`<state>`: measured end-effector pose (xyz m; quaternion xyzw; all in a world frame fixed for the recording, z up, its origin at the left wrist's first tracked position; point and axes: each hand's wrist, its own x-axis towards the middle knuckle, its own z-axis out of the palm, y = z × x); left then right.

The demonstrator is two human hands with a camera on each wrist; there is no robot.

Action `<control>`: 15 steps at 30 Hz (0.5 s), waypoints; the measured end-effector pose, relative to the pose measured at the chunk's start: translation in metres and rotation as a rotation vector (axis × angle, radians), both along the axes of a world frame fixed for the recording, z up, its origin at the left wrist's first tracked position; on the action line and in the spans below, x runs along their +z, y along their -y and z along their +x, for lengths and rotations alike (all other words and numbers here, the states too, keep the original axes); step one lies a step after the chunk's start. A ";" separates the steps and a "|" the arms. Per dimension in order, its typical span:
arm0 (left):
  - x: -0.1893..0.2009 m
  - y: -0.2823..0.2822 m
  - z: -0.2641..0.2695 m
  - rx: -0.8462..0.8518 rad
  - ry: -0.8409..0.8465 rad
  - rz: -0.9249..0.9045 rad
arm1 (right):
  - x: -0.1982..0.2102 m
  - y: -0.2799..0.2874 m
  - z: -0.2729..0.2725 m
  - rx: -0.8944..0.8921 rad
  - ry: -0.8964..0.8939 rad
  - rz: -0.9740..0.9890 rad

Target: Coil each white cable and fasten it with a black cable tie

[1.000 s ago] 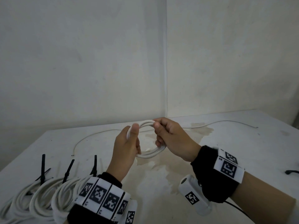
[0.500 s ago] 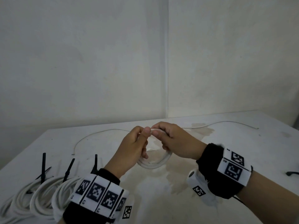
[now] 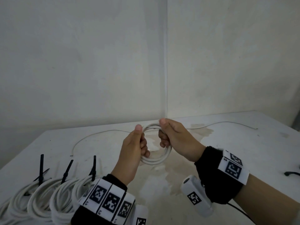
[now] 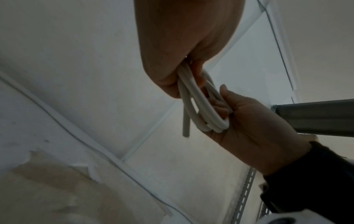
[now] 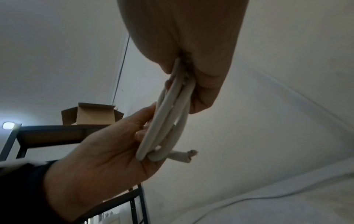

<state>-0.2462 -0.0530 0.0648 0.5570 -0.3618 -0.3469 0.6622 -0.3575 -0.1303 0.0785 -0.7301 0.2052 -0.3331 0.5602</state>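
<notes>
Near left: three tied white cable coils (image 3: pixel 40 197), each with a black cable tie (image 3: pixel 41 168), on the white table (image 3: pixel 243 143). Mid-air above table centre: left hand (image 3: pixel 133 148) and right hand (image 3: pixel 175 137) both grip a coiled white cable (image 3: pixel 155 159), fingers curled round its loops. Far: thin loose wire (image 3: pixel 97 133) on the table by the wall.
</notes>
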 end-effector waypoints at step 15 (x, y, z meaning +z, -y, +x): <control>0.008 0.001 -0.005 -0.130 -0.055 0.139 | -0.003 0.005 -0.011 0.014 -0.167 -0.103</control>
